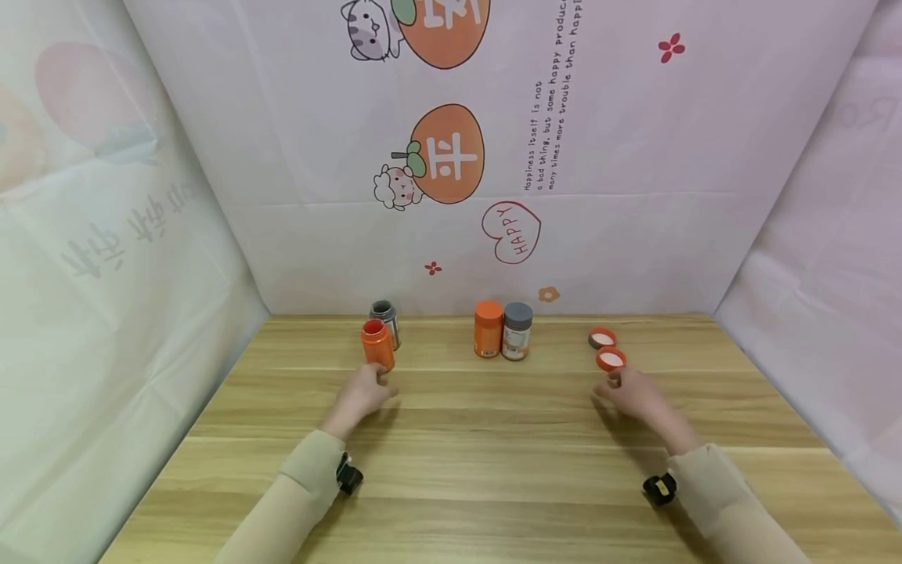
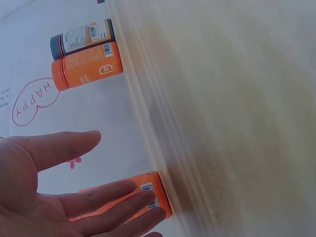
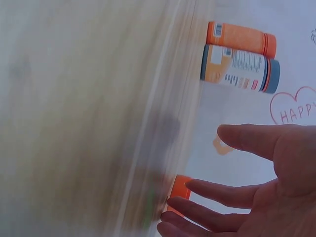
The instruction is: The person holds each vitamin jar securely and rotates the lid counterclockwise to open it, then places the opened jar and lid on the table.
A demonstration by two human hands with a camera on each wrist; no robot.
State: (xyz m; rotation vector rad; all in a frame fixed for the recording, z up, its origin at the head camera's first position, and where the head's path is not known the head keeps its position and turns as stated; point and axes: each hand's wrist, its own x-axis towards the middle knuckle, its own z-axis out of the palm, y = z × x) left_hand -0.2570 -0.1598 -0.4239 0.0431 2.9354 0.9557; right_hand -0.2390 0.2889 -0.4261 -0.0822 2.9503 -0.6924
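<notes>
1. Left hand [image 1: 361, 393] and right hand [image 1: 636, 393] both have fingers extended, thumbs wide apart, grasping nothing; contact can't be told.
2. Just beyond the left fingers stands an uncapped orange bottle [image 1: 378, 347], an uncapped grey bottle [image 1: 395, 329] behind it.
3. Just beyond the right fingers lies an orange lid [image 1: 611, 359], then a grey lid [image 1: 602, 338].
4. Between both hands, farther out, stand a capped orange bottle [image 1: 488, 333] and a grey-capped bottle [image 1: 517, 335].

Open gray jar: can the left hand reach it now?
Probably not straight ahead: the open orange jar stands between the left hand and the open gray jar, whose exposed right side might allow a detour.
</notes>
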